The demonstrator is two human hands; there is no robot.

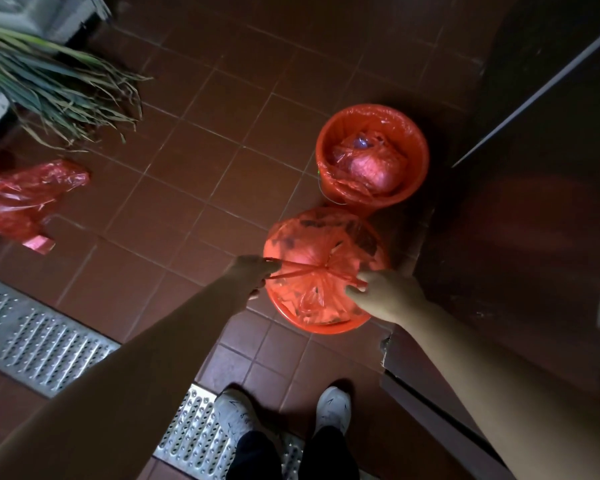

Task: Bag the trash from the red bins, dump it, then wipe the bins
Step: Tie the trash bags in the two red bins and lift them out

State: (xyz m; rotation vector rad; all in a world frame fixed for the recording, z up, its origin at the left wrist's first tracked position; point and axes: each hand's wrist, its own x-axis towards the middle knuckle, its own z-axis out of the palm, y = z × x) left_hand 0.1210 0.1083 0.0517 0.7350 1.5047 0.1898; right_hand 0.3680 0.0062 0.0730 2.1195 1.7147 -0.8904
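Note:
Two red bins stand on the tiled floor by a dark wall. The near bin [312, 325] holds a full red trash bag [323, 251] gathered to a knot at its top. My left hand [253, 273] grips one twisted bag handle, pulled out to the left. My right hand [383, 294] pinches the other handle on the right. The far bin [409, 161] has a red liner folded over its rim and a tied bag of trash [371, 164] inside.
A loose red plastic bag [25, 199] lies on the floor at the left. Long green leaves [59, 84] hang over at top left. A metal drain grate [39, 337] crosses the floor under my feet. A dark cabinet or wall [516, 220] bounds the right.

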